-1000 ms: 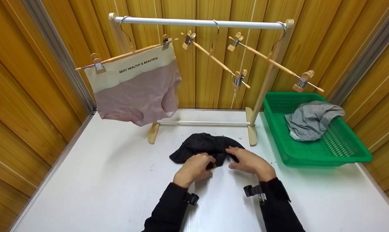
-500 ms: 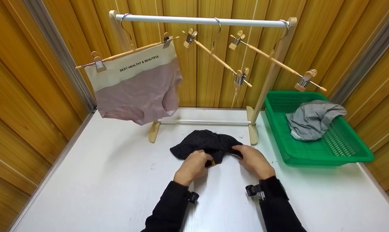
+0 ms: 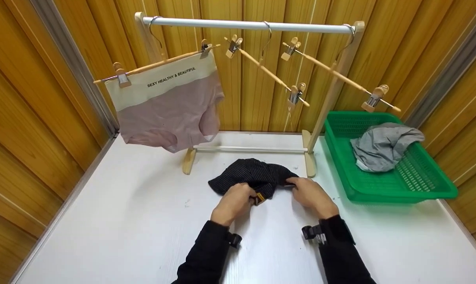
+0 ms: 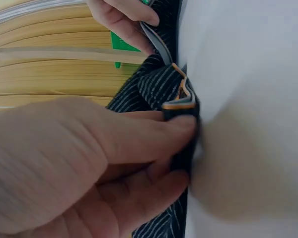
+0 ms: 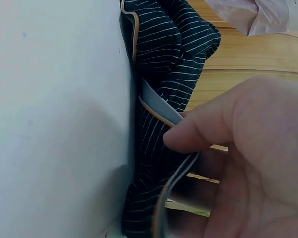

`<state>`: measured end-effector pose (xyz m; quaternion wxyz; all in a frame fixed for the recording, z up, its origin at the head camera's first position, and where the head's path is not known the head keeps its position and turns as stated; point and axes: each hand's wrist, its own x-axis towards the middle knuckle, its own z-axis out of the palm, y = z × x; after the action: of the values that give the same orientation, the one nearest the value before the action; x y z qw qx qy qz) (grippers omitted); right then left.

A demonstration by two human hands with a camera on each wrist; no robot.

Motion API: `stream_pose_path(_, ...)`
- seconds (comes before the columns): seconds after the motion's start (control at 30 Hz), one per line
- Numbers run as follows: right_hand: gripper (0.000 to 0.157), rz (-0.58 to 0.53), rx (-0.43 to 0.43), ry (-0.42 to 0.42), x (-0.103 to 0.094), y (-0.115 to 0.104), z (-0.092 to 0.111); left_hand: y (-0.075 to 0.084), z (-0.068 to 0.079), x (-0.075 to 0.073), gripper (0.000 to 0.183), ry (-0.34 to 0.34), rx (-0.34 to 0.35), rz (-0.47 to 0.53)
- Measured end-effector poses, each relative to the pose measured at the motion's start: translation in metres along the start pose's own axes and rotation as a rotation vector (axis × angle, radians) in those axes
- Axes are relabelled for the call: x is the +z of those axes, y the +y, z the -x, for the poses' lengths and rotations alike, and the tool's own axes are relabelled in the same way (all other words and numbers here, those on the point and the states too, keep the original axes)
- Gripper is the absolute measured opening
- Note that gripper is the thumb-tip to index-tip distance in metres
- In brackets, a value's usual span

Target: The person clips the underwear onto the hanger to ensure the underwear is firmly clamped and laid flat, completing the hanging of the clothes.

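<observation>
Black underpants (image 3: pixel 249 172) with thin pale stripes lie crumpled on the white table in front of the rack. My left hand (image 3: pixel 233 203) pinches their waistband at the near left side. In the left wrist view, thumb and fingers nip a folded bit of waistband (image 4: pixel 180 103) edged in orange with a grey lining. On the right, my right hand (image 3: pixel 312 197) holds another stretch of the band. The right wrist view has its thumb (image 5: pixel 181 138) pressed on the grey-lined edge, with the fingers behind the cloth.
Pink underpants (image 3: pixel 170 106) with a cream waistband hang from a clip hanger at the rack's left. Two bare clip hangers (image 3: pixel 263 69) hang from the white rail (image 3: pixel 238 24). A green basket (image 3: pixel 399 196) at the right holds a grey cloth (image 3: pixel 381 148).
My right hand has shifted slightly right and now grips the waistband. My left hand has moved a little left, exposing an orange label or trim on the black underpants.
</observation>
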<state>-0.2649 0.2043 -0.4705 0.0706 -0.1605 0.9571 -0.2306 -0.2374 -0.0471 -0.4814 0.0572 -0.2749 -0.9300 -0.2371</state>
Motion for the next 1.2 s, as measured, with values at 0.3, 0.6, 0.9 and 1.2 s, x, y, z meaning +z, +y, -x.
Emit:
stream_pose_path(0.3,0.032,-0.016,-0.026,0.149,-0.009,-0.004,0.000,-0.004,-0.003,-0.008,0.010,0.027,-0.013,0.057)
stream_pose_path(0.6,0.024,-0.058,-0.105,0.442,-0.029,-0.006,0.006,-0.002,-0.003,-0.047,0.015,0.316,-0.010,0.274)
stream_pose_path(0.9,0.018,-0.187,-0.123,0.668,-0.060,-0.014,0.024,0.004,0.009,-0.089,0.017,0.647,-0.067,0.505)
stream_pose_path(1.2,0.026,-0.269,-0.111,0.478,-0.073,-0.019,0.040,0.008,0.018,-0.107,0.020,0.782,-0.096,0.587)
